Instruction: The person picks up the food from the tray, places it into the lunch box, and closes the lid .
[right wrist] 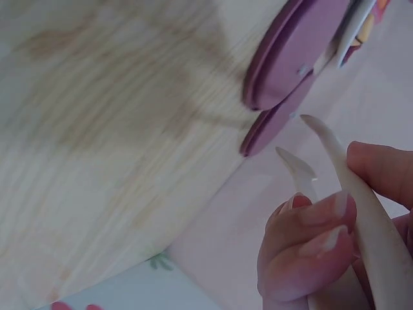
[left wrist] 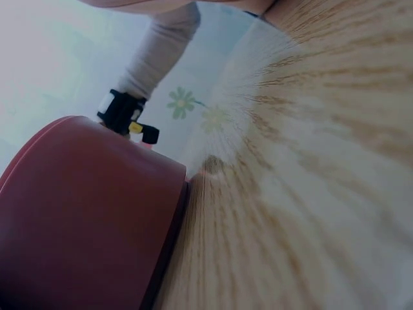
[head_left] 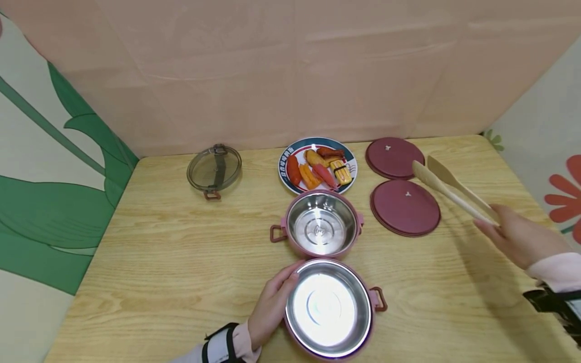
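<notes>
Step seems to be readying tongs: right hand (head_left: 526,234) pinches tongs (head_left: 438,184), tips apart, nothing between, raised near maroon discs (head_left: 405,207). Left hand (head_left: 272,302) grips near pot (head_left: 362,322), thumb at rim. Next move likely calls for bringing tongs left, tips around one piece of food (head_left: 324,175). Food lies on plate (head_left: 350,157), just beyond far pot (head_left: 297,224); near pot, far pot show bare steel inside.

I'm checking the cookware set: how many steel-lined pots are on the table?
2: the near pot, gripped at its left side by the left hand, and the far pot, between it and the plate. No others show.
</notes>
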### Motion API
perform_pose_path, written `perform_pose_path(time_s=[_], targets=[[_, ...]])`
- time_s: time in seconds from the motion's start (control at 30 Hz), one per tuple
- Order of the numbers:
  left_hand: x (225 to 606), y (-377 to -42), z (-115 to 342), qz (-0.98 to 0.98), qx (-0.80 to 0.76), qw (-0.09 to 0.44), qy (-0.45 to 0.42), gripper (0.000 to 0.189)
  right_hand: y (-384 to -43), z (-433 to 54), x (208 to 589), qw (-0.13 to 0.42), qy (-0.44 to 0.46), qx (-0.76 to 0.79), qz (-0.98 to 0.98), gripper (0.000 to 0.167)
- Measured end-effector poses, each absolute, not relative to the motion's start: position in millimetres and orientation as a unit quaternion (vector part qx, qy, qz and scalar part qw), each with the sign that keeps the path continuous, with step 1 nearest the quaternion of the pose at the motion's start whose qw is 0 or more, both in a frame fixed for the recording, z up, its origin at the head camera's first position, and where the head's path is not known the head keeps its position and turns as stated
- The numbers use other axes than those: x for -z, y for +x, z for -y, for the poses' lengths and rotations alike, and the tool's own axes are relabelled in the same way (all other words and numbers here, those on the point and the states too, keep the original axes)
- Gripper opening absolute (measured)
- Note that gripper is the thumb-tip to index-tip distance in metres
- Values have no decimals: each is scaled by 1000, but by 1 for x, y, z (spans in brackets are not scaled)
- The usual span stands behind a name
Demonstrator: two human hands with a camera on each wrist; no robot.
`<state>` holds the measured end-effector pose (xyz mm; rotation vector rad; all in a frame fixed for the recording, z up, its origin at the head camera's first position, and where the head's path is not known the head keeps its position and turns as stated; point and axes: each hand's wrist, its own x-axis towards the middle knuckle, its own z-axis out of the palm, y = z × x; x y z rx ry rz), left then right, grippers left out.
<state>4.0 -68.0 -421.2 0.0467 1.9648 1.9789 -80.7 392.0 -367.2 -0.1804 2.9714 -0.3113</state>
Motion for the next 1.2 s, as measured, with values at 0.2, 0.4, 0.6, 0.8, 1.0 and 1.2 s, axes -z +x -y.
perform_pose_path(time_s=[0.2,0.4,0.6,0.8,1.0,1.2], targets=[[422,4,68,-692,-701,173,19,43,-90,-369,364,27,-98,91,-991,45],[423,5,69,-696,-698,168,20,43,-101,-343,362,9,-131,95,-987,45],[424,5,69,-700,-695,165,22,43,-112,-319,357,2,-151,103,-983,39],[425,4,69,-700,-694,162,36,43,-117,-302,350,3,-166,102,-981,35],[427,3,69,-700,-695,160,37,43,-121,-287,345,3,-185,90,-979,32],[427,3,69,-699,-696,159,37,42,-123,-280,345,3,-198,82,-977,29]])
